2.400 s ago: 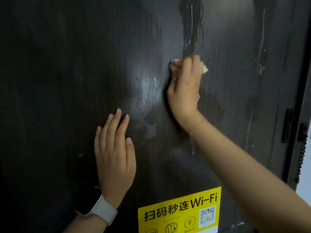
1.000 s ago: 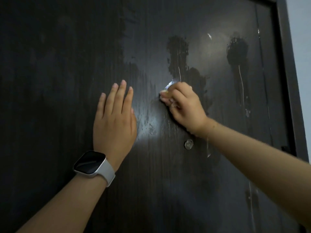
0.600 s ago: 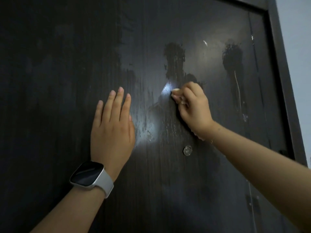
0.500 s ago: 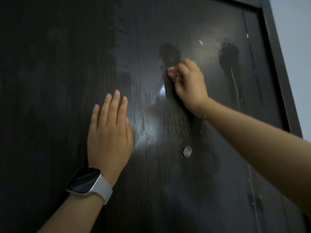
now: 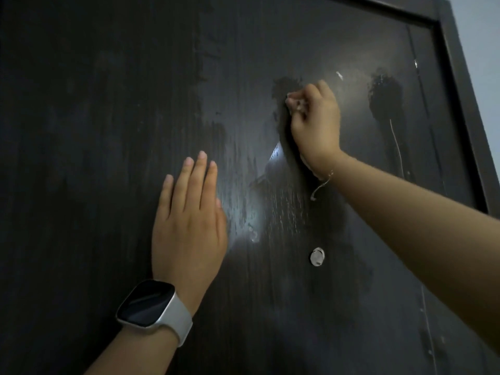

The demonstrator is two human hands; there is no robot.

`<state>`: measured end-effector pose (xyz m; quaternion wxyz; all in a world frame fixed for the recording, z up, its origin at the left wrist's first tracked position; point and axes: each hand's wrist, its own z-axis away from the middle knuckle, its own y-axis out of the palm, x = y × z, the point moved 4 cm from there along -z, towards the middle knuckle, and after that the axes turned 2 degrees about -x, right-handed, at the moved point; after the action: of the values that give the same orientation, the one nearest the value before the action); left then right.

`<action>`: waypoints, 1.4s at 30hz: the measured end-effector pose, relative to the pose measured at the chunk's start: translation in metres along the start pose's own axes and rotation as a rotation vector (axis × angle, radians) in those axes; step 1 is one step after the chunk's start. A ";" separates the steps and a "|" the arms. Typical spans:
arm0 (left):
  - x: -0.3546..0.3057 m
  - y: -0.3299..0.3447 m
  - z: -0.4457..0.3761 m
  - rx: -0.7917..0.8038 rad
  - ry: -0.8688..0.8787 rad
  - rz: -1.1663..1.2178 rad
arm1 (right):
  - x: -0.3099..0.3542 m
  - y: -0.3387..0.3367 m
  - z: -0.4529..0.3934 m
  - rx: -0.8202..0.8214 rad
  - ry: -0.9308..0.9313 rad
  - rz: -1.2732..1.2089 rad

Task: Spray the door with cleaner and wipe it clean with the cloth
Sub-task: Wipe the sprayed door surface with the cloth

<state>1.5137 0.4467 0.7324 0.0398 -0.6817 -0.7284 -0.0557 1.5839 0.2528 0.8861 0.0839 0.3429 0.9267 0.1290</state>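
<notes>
The dark wood-grain door [image 5: 108, 131] fills the view, streaked with wet cleaner. My right hand [image 5: 315, 125] grips a small pale cloth [image 5: 297, 104], mostly hidden under its curled fingers, and presses it on a dark wet patch [image 5: 284, 83] in the door's upper middle. A thread [image 5: 320, 186] dangles below that wrist. My left hand [image 5: 189, 220] lies flat on the door, fingers straight, lower left of the right hand. It wears a smartwatch [image 5: 151, 303] with a white band.
A second wet patch [image 5: 384, 96] with a drip line running down sits to the right. A round metal peephole [image 5: 317, 257] is below my right forearm. The dark door frame [image 5: 465, 104] and a pale wall [image 5: 484, 50] are at the right edge.
My right hand has wiped upward with the cloth, from beside my left hand's fingertips to the upper wet patch. The view has tilted up. My left hand stays flat on the door.
</notes>
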 end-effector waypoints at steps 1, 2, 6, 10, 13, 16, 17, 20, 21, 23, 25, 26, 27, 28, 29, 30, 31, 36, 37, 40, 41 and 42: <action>0.001 0.000 0.000 -0.001 -0.004 0.015 | 0.004 0.002 0.007 -0.021 0.040 -0.006; 0.001 -0.001 0.000 -0.006 -0.010 0.037 | 0.015 0.001 0.022 -0.006 0.020 -0.015; 0.002 -0.001 0.001 -0.040 -0.006 0.105 | 0.069 -0.009 0.090 0.375 -0.631 -0.171; 0.002 0.000 0.001 -0.020 0.001 0.103 | 0.018 0.001 0.008 0.128 -0.361 -0.002; 0.003 -0.001 0.000 -0.023 0.003 0.108 | -0.017 0.003 -0.019 -0.062 0.129 0.057; 0.001 -0.001 0.001 -0.030 -0.004 0.122 | 0.025 0.012 0.014 0.039 -0.106 -0.038; 0.002 -0.002 0.001 -0.032 -0.009 0.123 | 0.041 0.011 0.035 0.144 -0.282 -0.092; 0.002 -0.004 0.002 -0.030 -0.008 0.121 | 0.040 -0.004 0.059 0.318 -0.509 -0.107; 0.002 -0.004 0.001 -0.030 -0.003 0.126 | 0.025 -0.009 0.050 0.277 -0.430 -0.088; 0.003 -0.004 0.002 -0.030 0.002 0.125 | -0.006 -0.019 0.030 0.145 -0.218 -0.062; 0.003 -0.004 0.002 -0.029 0.000 0.121 | -0.019 -0.021 0.026 0.098 -0.156 -0.030; 0.002 -0.003 0.002 -0.029 -0.003 0.122 | -0.018 -0.021 0.030 0.111 -0.181 0.000; 0.003 -0.003 0.002 -0.029 -0.004 0.124 | -0.015 -0.021 0.038 0.141 -0.225 0.021; 0.003 -0.003 0.002 -0.031 -0.005 0.124 | -0.009 -0.023 0.049 0.180 -0.289 0.024; 0.003 -0.003 0.002 -0.034 -0.005 0.120 | -0.005 -0.026 0.058 0.219 -0.350 0.018; 0.003 -0.003 0.001 -0.036 -0.003 0.112 | -0.003 -0.029 0.062 0.256 -0.390 0.010; 0.002 -0.002 0.001 -0.037 -0.001 0.104 | -0.002 -0.030 0.059 0.282 -0.409 0.004; 0.002 -0.001 0.003 -0.035 -0.007 0.097 | -0.002 -0.013 0.010 0.215 -0.254 0.008; 0.003 -0.002 0.003 -0.037 -0.007 0.099 | -0.003 -0.011 0.011 0.198 -0.236 0.021; 0.002 -0.003 0.002 -0.044 -0.007 0.115 | -0.002 -0.022 0.043 0.201 -0.253 0.054; 0.002 -0.003 0.002 -0.041 -0.008 0.112 | -0.001 -0.026 0.053 0.211 -0.271 0.065; 0.001 -0.003 0.002 -0.038 -0.010 0.105 | -0.001 -0.028 0.057 0.223 -0.282 0.074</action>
<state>1.5107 0.4482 0.7302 0.0263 -0.7197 -0.6908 -0.0639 1.5818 0.2423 0.8238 0.1698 0.3988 0.9009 -0.0209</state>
